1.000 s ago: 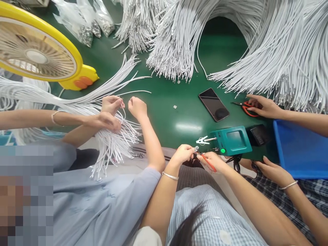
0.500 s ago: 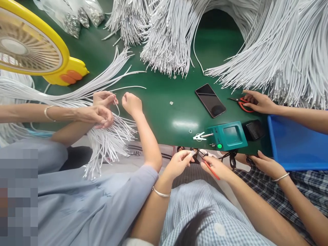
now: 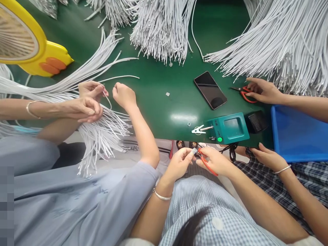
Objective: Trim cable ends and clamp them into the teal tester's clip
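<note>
Below the table's front edge, my left hand [image 3: 181, 161] pinches a small translucent whitish piece [image 3: 194, 150] between thumb and fingertips. My right hand [image 3: 216, 160] is closed round red-handled scissors [image 3: 208, 166]. Their blades point at the small piece, mostly hidden by my fingers, so I cannot tell whether they touch it. Just beyond my hands, on the table edge, sits a green device [image 3: 228, 128] with a lit green button and a white clip [image 3: 198, 130] on its rod.
A phone [image 3: 210, 90] lies mid-table. Bundles of white cables [image 3: 164, 30] cover the back. At left, a co-worker's hands [image 3: 89, 109] handle cables beside a yellow fan [image 3: 51, 58]. Another person's hand [image 3: 263, 90] rests on red scissors [image 3: 247, 94] near a blue tray [image 3: 299, 133].
The camera view has shifted, so the table contents sit higher. In my right hand the scissors have turned and come closer to the small piece in my left hand.
</note>
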`<state>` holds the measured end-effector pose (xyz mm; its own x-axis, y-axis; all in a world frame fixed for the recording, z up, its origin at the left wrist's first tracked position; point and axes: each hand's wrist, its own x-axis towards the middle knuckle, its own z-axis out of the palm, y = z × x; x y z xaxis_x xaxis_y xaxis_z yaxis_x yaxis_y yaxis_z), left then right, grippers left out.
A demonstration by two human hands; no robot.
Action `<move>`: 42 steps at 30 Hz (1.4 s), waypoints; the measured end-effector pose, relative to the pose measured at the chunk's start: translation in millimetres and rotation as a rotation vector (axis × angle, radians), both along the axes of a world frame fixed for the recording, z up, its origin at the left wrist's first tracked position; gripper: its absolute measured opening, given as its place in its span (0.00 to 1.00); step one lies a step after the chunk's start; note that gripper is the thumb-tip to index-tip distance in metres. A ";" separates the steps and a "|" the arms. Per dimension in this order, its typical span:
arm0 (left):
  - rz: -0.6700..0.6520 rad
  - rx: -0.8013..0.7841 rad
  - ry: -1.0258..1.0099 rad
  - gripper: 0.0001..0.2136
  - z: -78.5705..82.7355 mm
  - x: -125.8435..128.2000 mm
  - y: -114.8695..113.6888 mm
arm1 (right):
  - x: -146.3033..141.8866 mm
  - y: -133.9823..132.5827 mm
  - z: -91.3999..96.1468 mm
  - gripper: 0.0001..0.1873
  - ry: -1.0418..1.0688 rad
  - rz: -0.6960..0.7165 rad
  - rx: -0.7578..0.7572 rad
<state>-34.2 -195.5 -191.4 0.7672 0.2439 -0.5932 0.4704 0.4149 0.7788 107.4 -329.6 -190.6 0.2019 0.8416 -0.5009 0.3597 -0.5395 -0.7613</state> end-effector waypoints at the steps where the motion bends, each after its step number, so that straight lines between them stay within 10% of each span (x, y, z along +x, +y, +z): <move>1: 0.002 0.008 0.008 0.21 -0.8 1.0 -0.4 | 0.5 1.4 -0.7 0.20 0.002 0.001 -0.002; 42: -0.002 0.113 0.084 0.17 -1.6 15.3 5.1 | 5.0 9.7 -10.1 0.25 0.022 -0.025 -0.017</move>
<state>-18.8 -190.4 -192.9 0.7165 0.3115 -0.6242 0.5365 0.3259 0.7784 112.5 -320.0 -200.7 0.2111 0.8276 -0.5201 0.3295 -0.5612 -0.7593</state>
